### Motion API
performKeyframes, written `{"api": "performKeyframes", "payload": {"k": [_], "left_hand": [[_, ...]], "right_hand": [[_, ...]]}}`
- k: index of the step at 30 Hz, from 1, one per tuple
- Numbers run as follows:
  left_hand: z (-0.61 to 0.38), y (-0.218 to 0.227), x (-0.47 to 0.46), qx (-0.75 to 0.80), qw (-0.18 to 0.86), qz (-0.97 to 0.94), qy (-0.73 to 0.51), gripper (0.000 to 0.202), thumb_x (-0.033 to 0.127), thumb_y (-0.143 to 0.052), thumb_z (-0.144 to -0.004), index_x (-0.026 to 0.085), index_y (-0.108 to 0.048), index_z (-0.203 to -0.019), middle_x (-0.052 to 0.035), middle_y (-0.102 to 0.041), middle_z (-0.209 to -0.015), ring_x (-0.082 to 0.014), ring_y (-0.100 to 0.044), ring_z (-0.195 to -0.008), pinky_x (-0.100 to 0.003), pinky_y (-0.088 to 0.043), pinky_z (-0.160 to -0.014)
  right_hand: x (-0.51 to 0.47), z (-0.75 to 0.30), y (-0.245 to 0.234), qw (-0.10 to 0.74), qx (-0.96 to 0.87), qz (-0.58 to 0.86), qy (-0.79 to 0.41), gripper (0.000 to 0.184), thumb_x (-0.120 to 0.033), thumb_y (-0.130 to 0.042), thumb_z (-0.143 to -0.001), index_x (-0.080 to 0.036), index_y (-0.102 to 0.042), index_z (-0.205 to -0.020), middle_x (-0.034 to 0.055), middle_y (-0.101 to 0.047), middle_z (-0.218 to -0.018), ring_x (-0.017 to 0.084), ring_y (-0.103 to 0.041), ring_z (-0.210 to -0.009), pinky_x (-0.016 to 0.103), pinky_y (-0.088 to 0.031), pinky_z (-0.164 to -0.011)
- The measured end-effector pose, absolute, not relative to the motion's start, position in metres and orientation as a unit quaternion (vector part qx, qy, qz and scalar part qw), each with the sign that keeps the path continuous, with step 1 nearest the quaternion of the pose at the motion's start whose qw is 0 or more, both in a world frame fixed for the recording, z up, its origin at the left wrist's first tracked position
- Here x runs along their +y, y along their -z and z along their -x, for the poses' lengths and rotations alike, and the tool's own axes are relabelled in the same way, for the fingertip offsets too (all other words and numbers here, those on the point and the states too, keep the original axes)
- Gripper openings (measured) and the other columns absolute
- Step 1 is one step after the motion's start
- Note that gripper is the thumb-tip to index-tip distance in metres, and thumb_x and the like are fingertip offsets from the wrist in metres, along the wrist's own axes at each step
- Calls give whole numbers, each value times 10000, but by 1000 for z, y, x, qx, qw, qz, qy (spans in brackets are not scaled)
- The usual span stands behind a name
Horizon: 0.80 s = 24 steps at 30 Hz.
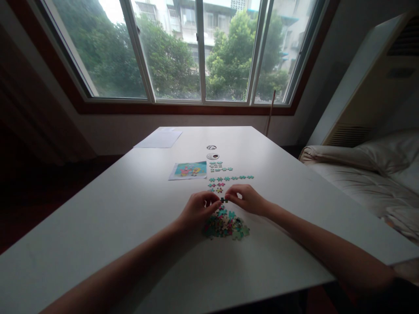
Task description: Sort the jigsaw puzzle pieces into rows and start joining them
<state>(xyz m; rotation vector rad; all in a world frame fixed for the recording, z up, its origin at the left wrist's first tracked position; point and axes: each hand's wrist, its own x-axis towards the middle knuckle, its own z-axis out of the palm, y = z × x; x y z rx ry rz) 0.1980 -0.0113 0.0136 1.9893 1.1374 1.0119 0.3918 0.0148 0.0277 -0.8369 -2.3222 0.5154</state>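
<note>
A small dark jigsaw piece (224, 200) is between the fingertips of both hands, just above the table. My left hand (199, 206) pinches its left side, fingers curled. My right hand (246, 199) grips the right side with thumb and forefinger. Right below them lies a loose pile of jigsaw pieces (225, 226), mostly green with some pink and yellow. Beyond the hands, several green pieces (227, 179) are laid out in short rows, with a few pink ones nearer me. A colourful picture sheet (190, 170) lies left of the rows.
The white table (98, 222) stretches toward the window. Two small round items (212, 156) lie behind the rows. White papers (159, 139) rest at the far left corner. A pale sofa (347, 174) stands along the right, and a thin stick (270, 113) leans near the window.
</note>
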Motion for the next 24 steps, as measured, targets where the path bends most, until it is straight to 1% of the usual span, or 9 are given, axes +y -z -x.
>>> {"api": "performKeyframes", "payload": {"k": [4, 8, 13, 18, 21, 24], "left_hand": [[-198, -14, -11, 437, 323, -741, -395, 191, 299, -550, -743, 131, -626, -694, -13, -577, -612, -113, -477, -570, -202, -376, -503], [-196, -19, -8, 449, 328, -716, -422, 230, 338, -552, -748, 123, -632, -729, -28, -602, -655, -130, -507, -601, -225, -398, -545], [-195, -21, -7, 445, 343, -702, -437, 239, 350, -565, -741, 121, -630, -717, -23, -601, -654, -127, -507, -598, -222, -390, -546], [-194, -21, -7, 446, 347, -702, -433, 233, 344, -566, -740, 122, -631, -719, -31, -608, -664, -127, -513, -606, -225, -394, -552], [-192, -21, -4, 462, 319, -703, -437, 231, 343, -554, -743, 128, -629, -698, -19, -597, -630, -120, -502, -581, -223, -384, -540], [-189, -21, -1, 485, 287, -705, -430, 236, 342, -539, -748, 133, -628, -684, -10, -586, -604, -115, -487, -559, -220, -371, -524]], "right_hand": [[13, -390, -28, 315, -867, 335, -193, 251, -341, -473, -829, -155, -616, -741, 9, -566, -642, 93, -467, -585, 208, -359, -558], [13, -389, -28, 339, -838, 373, -207, 270, -354, -448, -838, -157, -617, -763, 9, -599, -669, 93, -475, -591, 208, -353, -551], [11, -387, -28, 352, -822, 377, -240, 256, -363, -483, -810, -149, -605, -739, -3, -587, -635, 84, -461, -567, 202, -349, -533], [14, -388, -30, 362, -812, 385, -249, 239, -347, -497, -794, -144, -598, -720, 0, -587, -632, 87, -464, -565, 206, -348, -529], [22, -395, -30, 349, -808, 413, -234, 225, -334, -500, -786, -146, -607, -726, 8, -606, -657, 95, -476, -573, 212, -350, -540], [32, -403, -27, 312, -806, 458, -210, 213, -308, -500, -777, -140, -617, -715, 16, -612, -652, 105, -486, -574, 219, -350, -549]]}}
